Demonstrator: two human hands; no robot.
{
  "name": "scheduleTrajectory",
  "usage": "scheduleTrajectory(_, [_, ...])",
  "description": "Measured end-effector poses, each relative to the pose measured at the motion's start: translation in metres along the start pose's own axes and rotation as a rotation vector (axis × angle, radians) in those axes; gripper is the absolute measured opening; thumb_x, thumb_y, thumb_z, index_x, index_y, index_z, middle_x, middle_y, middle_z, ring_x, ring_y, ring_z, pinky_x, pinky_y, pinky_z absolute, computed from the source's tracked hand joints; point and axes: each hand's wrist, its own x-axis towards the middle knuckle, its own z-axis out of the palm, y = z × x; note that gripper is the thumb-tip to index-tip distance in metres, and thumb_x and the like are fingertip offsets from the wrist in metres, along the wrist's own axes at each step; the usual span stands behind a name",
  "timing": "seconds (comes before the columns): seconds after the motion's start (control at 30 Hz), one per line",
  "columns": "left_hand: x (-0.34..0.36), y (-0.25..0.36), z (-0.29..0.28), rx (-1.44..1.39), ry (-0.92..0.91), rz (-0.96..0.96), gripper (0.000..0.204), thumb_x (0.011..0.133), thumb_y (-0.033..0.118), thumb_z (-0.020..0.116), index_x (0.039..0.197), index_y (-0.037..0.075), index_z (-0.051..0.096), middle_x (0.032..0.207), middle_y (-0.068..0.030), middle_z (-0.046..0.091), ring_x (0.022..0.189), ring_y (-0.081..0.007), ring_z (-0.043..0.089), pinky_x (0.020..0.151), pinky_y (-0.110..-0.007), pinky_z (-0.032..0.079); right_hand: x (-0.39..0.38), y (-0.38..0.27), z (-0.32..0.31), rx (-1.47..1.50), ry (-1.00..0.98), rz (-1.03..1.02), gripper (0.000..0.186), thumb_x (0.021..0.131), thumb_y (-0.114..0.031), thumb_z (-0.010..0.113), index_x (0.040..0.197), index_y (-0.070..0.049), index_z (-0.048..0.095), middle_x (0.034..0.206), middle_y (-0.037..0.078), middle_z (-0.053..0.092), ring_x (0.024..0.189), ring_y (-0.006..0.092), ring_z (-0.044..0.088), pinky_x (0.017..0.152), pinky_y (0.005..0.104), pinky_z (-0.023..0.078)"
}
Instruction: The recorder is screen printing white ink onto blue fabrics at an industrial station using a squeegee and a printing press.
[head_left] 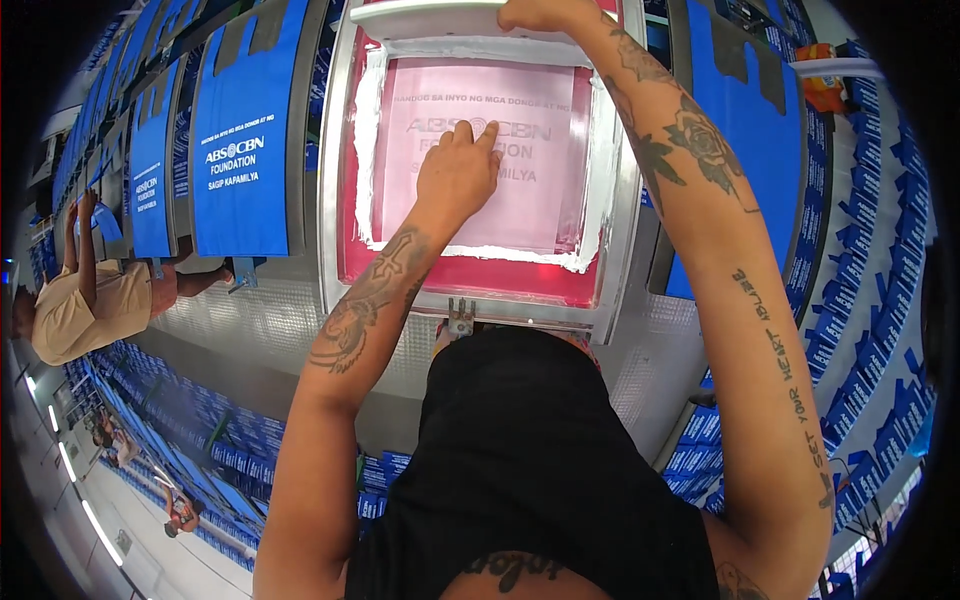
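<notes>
A screen-printing frame (618, 290) with a metal border and red edges lies before me; its pale pink mesh (540, 215) carries a printed stencil, with smeared white ink (585, 250) around it. My left hand (460, 170) rests on the middle of the mesh, palm down, fingers slightly bent and apart. At the top of the frame, my right hand (535, 15) is closed around the right part of a long white squeegee (430, 18), which lies across the frame beside the upper band of ink.
Blue fabric pieces (250, 60) with white print lie on boards left and right. A co-worker (90, 310) stands at the left, hands on a blue piece, and other people (180, 510) are farther off. A metal clamp (460, 315) sits at the frame's near edge.
</notes>
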Motion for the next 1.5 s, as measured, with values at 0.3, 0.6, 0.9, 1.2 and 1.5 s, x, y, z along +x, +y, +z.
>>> scheduleTrajectory(0.3, [0.002,0.003,0.005,-0.032,0.056,-0.006,0.039,0.089,0.022,0.058,0.125,0.007,0.056,0.097,-0.0149,0.055,0.087,-0.0318,0.059,0.075,-0.043,0.050,0.010,0.015,-0.003,-0.044,-0.013,-0.057,0.043,0.063,-0.025,0.066,0.102,-0.007,0.071,0.097,0.022,0.068,0.096,0.0368,0.065,0.086,0.0439,0.051])
scheduleTrajectory(0.6, [0.019,0.007,0.006,-0.090,0.063,-0.011,0.026,0.086,0.022,0.059,0.105,0.004,0.058,0.099,-0.0159,0.056,0.091,-0.0327,0.059,0.076,-0.045,0.051,0.008,0.018,-0.009,-0.030,-0.023,-0.032,0.046,0.063,-0.028,0.068,0.105,-0.008,0.070,0.100,0.022,0.068,0.098,0.0353,0.065,0.086,0.0429,0.051])
scheduleTrajectory(0.9, [0.016,0.002,0.005,-0.135,0.052,-0.053,0.030,0.087,0.018,0.059,0.113,0.004,0.058,0.100,-0.0163,0.056,0.094,-0.0347,0.059,0.080,-0.043,0.049,0.012,0.011,-0.011,0.002,-0.079,0.006,0.050,0.065,-0.028,0.069,0.111,-0.007,0.068,0.106,0.021,0.067,0.103,0.0338,0.064,0.090,0.0416,0.049])
scheduleTrajectory(1.2, [0.014,-0.004,0.002,-0.171,0.082,-0.046,0.023,0.084,0.014,0.057,0.105,0.004,0.061,0.096,-0.0159,0.056,0.090,-0.0331,0.060,0.076,-0.044,0.051,0.014,0.009,-0.013,-0.001,-0.098,0.031,0.051,0.065,-0.028,0.070,0.112,-0.007,0.068,0.107,0.020,0.067,0.103,0.0349,0.063,0.090,0.0425,0.049])
scheduleTrajectory(1.5, [0.015,-0.005,-0.001,-0.198,0.022,-0.049,0.022,0.084,0.013,0.058,0.103,0.004,0.060,0.097,-0.0157,0.057,0.090,-0.0328,0.060,0.075,-0.045,0.051,0.013,0.010,-0.013,-0.006,-0.098,0.038,0.050,0.065,-0.029,0.070,0.111,-0.008,0.068,0.107,0.020,0.067,0.104,0.0350,0.063,0.089,0.0429,0.049])
